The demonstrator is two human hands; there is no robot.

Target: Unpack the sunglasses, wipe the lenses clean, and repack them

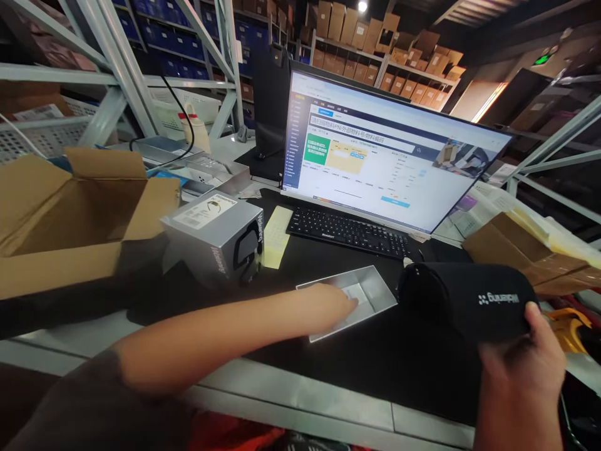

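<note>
My left hand (pixel 335 307) reaches across the black mat into a shallow silver box tray (pixel 375 289), fingers down on a white card inside it; motion smears them. My right hand (pixel 519 369) grips the near end of a black cylindrical speaker (pixel 464 299) with white lettering, held lying on its side just right of the tray. A silver product box (pixel 213 235) with a speaker picture stands left of the tray.
A monitor (pixel 385 156) and black keyboard (pixel 350 232) sit behind the tray. An open cardboard carton (pixel 70 213) is at the left, a yellow pad (pixel 276 235) beside the silver box, brown packaging (pixel 516 247) at the right. Metal shelving with boxes surrounds the desk.
</note>
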